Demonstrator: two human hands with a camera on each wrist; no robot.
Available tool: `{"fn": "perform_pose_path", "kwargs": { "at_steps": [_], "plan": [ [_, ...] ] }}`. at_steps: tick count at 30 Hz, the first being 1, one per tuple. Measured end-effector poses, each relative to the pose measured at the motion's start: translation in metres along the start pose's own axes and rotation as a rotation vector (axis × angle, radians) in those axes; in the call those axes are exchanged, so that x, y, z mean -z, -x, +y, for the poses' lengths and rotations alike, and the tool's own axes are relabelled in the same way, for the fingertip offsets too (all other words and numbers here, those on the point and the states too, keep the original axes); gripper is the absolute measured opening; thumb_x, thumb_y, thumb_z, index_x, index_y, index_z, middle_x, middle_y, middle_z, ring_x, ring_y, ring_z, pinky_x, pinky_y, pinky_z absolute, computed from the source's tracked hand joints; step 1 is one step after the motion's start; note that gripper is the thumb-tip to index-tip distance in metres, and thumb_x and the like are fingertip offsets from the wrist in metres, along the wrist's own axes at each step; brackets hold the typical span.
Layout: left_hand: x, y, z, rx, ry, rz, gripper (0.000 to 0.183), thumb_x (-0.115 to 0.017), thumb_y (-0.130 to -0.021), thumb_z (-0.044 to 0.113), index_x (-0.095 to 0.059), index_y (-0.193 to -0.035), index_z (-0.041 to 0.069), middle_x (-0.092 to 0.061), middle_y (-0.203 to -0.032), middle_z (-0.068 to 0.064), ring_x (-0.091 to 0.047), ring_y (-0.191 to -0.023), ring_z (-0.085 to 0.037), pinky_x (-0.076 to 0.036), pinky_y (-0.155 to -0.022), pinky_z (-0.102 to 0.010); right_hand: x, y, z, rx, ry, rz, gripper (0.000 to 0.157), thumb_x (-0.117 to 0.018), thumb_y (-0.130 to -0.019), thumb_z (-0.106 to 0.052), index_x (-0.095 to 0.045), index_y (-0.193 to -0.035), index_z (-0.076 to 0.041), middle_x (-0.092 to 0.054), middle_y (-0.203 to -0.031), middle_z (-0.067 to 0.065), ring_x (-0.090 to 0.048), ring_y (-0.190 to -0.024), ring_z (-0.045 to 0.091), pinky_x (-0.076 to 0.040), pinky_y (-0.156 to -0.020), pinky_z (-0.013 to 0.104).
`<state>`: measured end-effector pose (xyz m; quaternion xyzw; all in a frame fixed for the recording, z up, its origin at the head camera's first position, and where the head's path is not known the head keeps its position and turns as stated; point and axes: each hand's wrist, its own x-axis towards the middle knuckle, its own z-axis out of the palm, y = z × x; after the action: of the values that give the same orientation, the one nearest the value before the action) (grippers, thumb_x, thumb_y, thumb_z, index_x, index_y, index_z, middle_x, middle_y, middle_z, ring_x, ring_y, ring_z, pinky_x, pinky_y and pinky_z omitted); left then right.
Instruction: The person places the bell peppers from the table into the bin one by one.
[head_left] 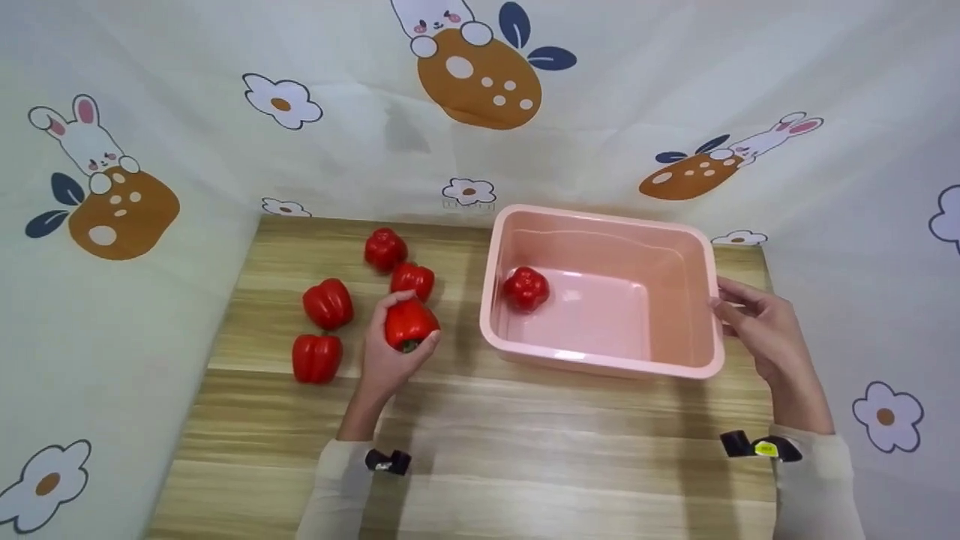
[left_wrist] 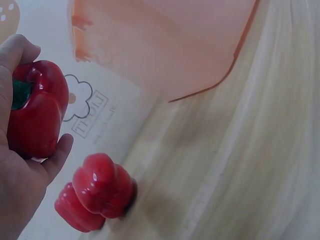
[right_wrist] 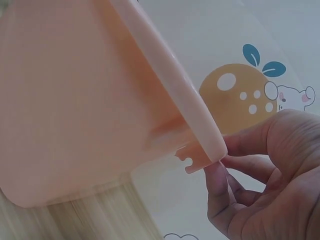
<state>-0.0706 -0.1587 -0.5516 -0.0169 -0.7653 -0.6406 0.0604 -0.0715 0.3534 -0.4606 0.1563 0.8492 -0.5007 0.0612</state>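
Observation:
My left hand (head_left: 388, 355) grips a red bell pepper (head_left: 411, 324) with a green stem, fingers and thumb round its sides. In the left wrist view the held pepper (left_wrist: 42, 110) appears above two others on the table. My right hand (head_left: 765, 330) holds the right rim of a pink plastic basin (head_left: 600, 363). The right wrist view shows the thumb and fingers (right_wrist: 218, 192) at the basin's rim (right_wrist: 187, 100). One red bell pepper (head_left: 526, 289) lies inside the basin, at its left end.
Left of the basin, several red bell peppers lie on the wood-grain table (head_left: 480, 450): one at the back (head_left: 385, 250), one beside it (head_left: 413, 281), and two farther left, the upper (head_left: 328, 304) and the lower (head_left: 316, 358). A patterned cloth (head_left: 360, 150) hangs behind and at both sides.

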Motion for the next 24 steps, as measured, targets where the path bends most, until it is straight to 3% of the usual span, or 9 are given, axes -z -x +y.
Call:
{"fn": "perform_pose_path", "kwargs": {
  "at_steps": [7, 13, 18, 24],
  "plan": [
    [0.005, -0.004, 0.009, 0.009, -0.029, -0.012, 0.069, -0.089, -0.082, 0.019, -0.054, -0.141, 0.021, -0.06, -0.144, -0.006, -0.058, -0.126, -0.025, -0.058, -0.098, -0.053, -0.005, -0.001, -0.002, -0.002, -0.001, -0.002, 0.055, -0.065, -0.105, -0.024, -0.052, -0.155, -0.005, -0.063, -0.112, -0.014, -0.067, -0.09, -0.002, -0.064, -0.077, 0.022],
    [0.006, -0.003, 0.009, -0.023, -0.021, 0.007, 0.07, -0.089, -0.082, 0.017, -0.053, -0.141, 0.015, -0.059, -0.146, -0.017, -0.058, -0.126, -0.024, -0.059, -0.096, -0.048, -0.01, -0.001, -0.003, 0.005, -0.03, -0.015, 0.056, -0.066, -0.105, -0.024, -0.052, -0.154, -0.002, -0.062, -0.11, -0.016, -0.066, -0.091, -0.001, -0.063, -0.077, 0.02],
    [-0.003, 0.001, 0.009, -0.02, 0.002, -0.001, 0.07, -0.089, -0.082, 0.016, -0.052, -0.141, 0.015, -0.06, -0.142, -0.015, -0.059, -0.123, -0.024, -0.06, -0.093, -0.043, -0.01, -0.001, -0.002, 0.005, -0.052, -0.023, 0.058, -0.068, -0.104, -0.024, -0.051, -0.154, -0.001, -0.064, -0.108, -0.019, -0.067, -0.09, -0.003, -0.063, -0.075, 0.02],
    [-0.018, 0.002, 0.012, -0.015, 0.01, -0.007, 0.069, -0.089, -0.082, 0.018, -0.052, -0.141, 0.017, -0.059, -0.143, -0.009, -0.058, -0.125, -0.024, -0.06, -0.096, -0.048, 0.002, 0.001, 0.0, 0.017, -0.045, -0.007, 0.059, -0.068, -0.104, -0.023, -0.05, -0.154, 0.001, -0.064, -0.107, -0.023, -0.068, -0.089, -0.003, -0.064, -0.074, 0.02]
  ]
}}
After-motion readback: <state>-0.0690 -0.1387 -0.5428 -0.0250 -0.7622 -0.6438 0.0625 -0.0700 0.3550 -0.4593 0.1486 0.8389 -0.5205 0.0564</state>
